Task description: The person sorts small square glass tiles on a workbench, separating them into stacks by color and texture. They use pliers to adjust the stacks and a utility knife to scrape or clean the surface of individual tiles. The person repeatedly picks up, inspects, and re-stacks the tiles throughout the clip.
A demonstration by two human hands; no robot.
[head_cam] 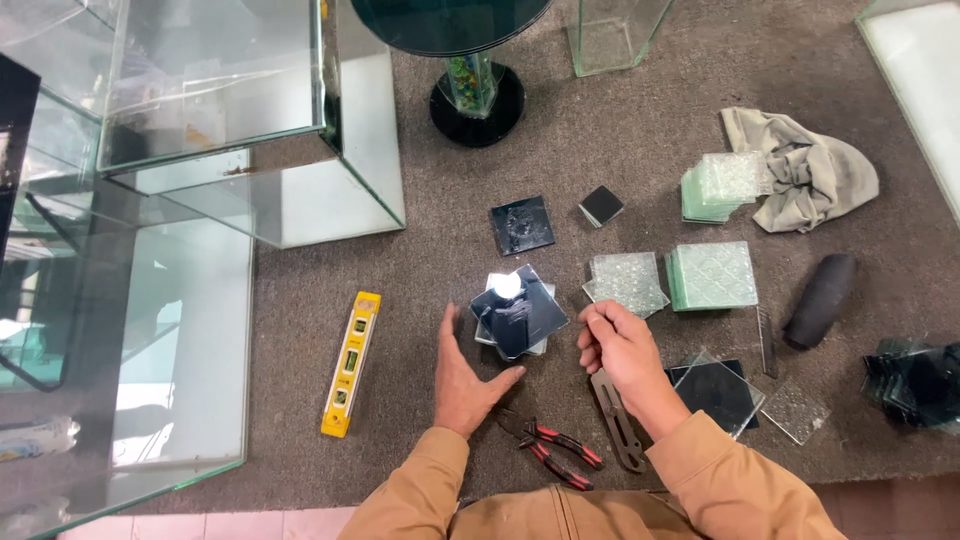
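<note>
My left hand point(463, 378) cups, fingers apart, the stacked dark square glass tiles point(518, 313), right hand point(620, 345) fingers pinched together; bumping could topple them.

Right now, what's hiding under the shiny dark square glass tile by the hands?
Under the shiny dark square glass tile, pale glass edges peek out at the left and bottom, so it tops a small stack. How many pieces lie beneath is covered. The left hand rests beside it.

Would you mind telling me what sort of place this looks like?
Probably a glass workshop, worked on a carpeted floor. Glass tanks stand at the left, stacks of patterned glass squares lie on the carpet, and the left hand steadies dark glass squares near a yellow level and pliers.
</note>
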